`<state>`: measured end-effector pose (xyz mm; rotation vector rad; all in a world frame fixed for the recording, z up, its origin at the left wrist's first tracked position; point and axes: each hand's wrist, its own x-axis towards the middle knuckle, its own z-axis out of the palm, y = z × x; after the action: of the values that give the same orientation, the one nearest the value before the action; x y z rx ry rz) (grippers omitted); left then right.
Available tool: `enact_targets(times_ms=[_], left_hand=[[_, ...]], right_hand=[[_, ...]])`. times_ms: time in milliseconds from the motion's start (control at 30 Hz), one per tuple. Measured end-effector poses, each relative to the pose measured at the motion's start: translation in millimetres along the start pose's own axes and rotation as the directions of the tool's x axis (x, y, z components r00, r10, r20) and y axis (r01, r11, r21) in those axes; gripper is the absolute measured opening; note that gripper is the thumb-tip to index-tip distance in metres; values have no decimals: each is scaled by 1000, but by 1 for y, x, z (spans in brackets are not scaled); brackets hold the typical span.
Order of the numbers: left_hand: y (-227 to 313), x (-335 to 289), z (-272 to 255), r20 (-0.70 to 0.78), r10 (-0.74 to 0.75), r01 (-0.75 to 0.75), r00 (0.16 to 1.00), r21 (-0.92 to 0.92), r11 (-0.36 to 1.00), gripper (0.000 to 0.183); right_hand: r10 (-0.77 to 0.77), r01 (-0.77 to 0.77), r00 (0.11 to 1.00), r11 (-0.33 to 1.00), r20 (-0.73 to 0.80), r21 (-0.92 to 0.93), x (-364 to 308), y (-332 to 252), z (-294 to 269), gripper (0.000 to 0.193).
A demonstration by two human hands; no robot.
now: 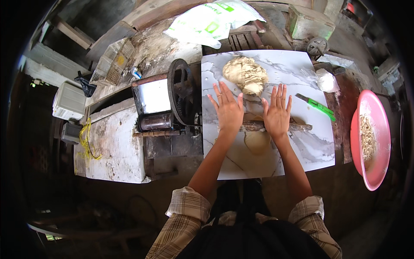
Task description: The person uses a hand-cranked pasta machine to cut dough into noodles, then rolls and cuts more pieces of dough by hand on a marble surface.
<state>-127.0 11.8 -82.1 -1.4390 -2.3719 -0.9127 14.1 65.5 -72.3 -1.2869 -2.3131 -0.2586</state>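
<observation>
My left hand (228,111) lies flat with its fingers spread, its palm over the left part of a wooden rolling pin (253,125). On the pin's right part rests my right hand (277,113), also flat with fingers stretched out. Under the pin a thin flattened piece of dough (258,143) shows on the marbled white board (311,151). Beyond my fingertips sits a large rough lump of pale dough (246,74). A green-handled cutter knife (317,106) lies to the right of my right hand.
Left of the board stands a hand-cranked roller machine (156,121) with a big wheel (181,90). A pink basin (382,162) with noodle-like strands is at the right. A small bag of white powder (327,80), a white-green sack (215,23) and a plastic basket (113,61) lie farther off.
</observation>
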Motion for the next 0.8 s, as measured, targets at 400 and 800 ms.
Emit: enact_targets(times_ms=[400, 800], left_hand=[[6, -134, -66, 247, 188, -178, 951, -62, 982, 57], [15, -13, 6, -20, 70, -67, 997, 109, 992, 60]], right_hand=[[-53, 34, 994, 980, 95, 195, -127, -3, -55, 42], [91, -101, 988, 992, -125, -80, -12, 12, -12, 48]])
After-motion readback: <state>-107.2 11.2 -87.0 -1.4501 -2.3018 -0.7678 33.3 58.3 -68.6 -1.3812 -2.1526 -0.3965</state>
